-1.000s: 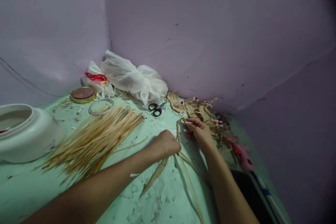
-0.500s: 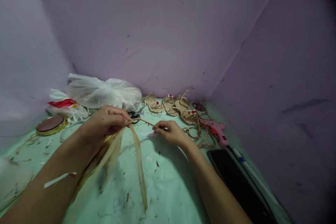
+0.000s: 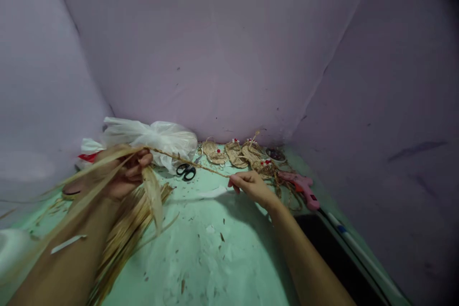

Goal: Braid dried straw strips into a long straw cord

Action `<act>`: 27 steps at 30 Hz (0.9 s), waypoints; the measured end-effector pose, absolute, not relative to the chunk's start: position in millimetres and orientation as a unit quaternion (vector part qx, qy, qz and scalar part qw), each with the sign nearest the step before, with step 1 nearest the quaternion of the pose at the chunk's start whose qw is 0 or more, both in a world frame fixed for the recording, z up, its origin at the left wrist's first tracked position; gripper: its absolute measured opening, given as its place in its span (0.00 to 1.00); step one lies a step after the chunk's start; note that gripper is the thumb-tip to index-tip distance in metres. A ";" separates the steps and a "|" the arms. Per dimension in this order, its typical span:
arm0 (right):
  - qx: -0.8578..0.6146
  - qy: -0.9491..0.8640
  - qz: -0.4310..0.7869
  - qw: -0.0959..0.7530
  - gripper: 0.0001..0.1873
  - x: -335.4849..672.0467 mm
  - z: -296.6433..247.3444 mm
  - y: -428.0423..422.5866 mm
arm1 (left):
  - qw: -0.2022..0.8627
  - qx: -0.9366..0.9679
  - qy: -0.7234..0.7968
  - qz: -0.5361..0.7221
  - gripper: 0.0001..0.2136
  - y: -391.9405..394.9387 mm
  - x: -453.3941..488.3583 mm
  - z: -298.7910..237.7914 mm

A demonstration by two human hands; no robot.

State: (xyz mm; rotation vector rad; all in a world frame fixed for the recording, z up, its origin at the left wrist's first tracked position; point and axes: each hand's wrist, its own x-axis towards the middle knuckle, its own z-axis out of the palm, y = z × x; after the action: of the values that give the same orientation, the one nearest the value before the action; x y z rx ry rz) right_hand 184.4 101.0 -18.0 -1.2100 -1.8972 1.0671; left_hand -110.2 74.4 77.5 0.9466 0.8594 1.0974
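A thin twisted cord of dry plant fibre stretches between my two hands above the green table. My left hand is closed where the cord splits into loose pale fibre strips; some trail left over the forearm and one hangs down. My right hand pinches the cord farther along between thumb and fingers. Beneath my left forearm lies a bundle of dry fibre strips. Black-handled scissors lie behind the cord, their blades partly hidden.
Several small woven slippers with red beads lie along the back wall. Right of them are a bowl of dark beads, a pink glue gun and a black flat device. A white plastic bag sits back left. Fibre scraps dot the green tabletop.
My hands have moved apart, and a longer stretch of cord shows between them. My left hand has turned and gone left, swinging the loose strips over the forearm.
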 end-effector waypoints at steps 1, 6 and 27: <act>-0.492 -0.729 0.365 0.304 0.22 187.2 -20.3 103.7 | 0.678 0.428 0.366 0.472 0.14 73.8 -107.6 75.1; -0.574 -0.739 0.192 0.297 0.14 179.2 -4.8 98.1 | 0.716 0.474 0.349 0.376 0.05 66.8 -74.1 62.5; -0.380 -0.484 0.621 0.485 0.16 139.0 -7.3 82.1 | 0.670 0.423 0.361 0.492 0.02 54.4 -62.3 78.4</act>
State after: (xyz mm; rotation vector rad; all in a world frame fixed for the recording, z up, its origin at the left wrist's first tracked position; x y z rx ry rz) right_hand 139.0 82.1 -7.3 -0.9264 -1.1792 1.5126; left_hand -62.3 54.4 78.4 0.9537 0.8138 1.1082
